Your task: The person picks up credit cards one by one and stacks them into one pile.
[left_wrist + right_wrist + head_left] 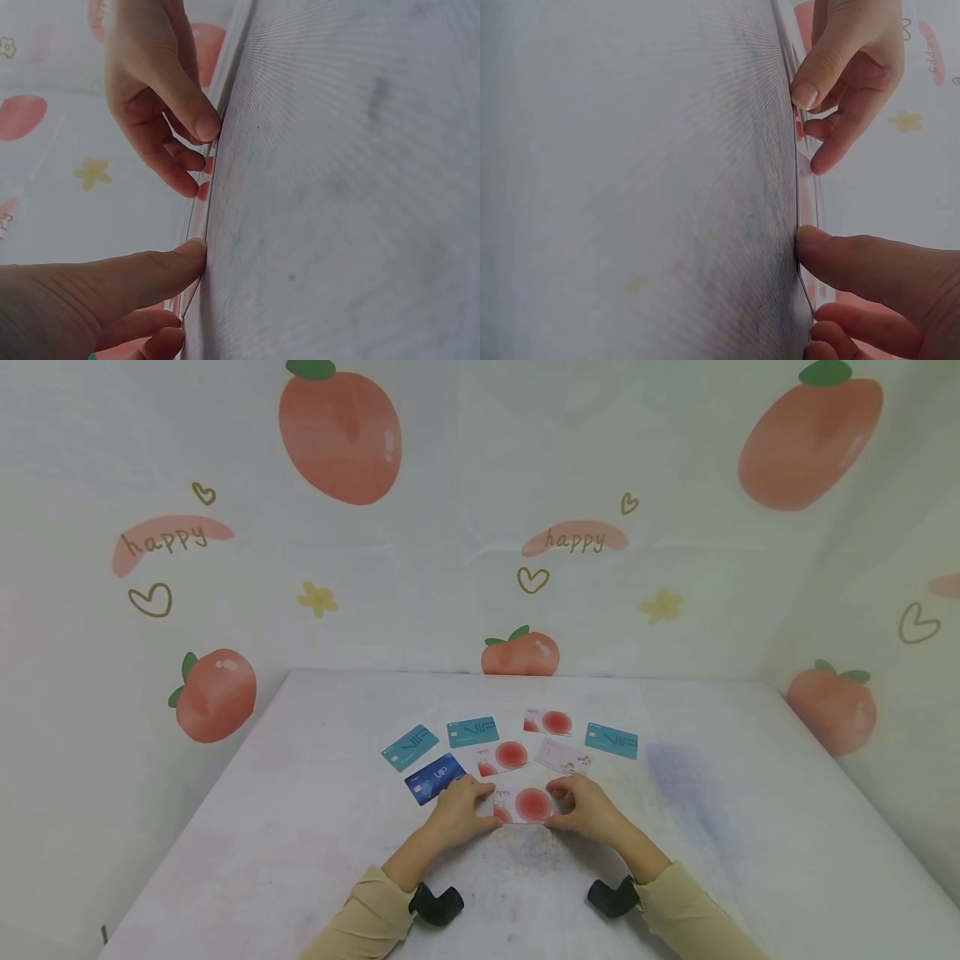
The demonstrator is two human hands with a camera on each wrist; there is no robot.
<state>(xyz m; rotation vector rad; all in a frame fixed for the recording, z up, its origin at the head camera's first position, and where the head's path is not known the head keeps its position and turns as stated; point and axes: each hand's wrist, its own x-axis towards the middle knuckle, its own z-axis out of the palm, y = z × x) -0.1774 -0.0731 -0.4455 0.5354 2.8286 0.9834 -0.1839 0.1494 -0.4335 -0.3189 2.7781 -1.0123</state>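
A white card with a large red round print lies on the table, nearest to the body. My left hand pinches its left side, the thumb at the near corner and the fingers at the far one. On the opposite side my right hand holds it the same way. Both wrist views catch the card edge-on, close against the tabletop; there the left thumb and the right thumb press its near edge. Just beyond the left fingers lies a blue VIP card, partly covered by that hand.
Behind the held card lie two similar red-print cards, a pale pink card and three teal VIP cards. The white table ends at a fruit-printed backdrop. A black wrist piece sits at each cuff.
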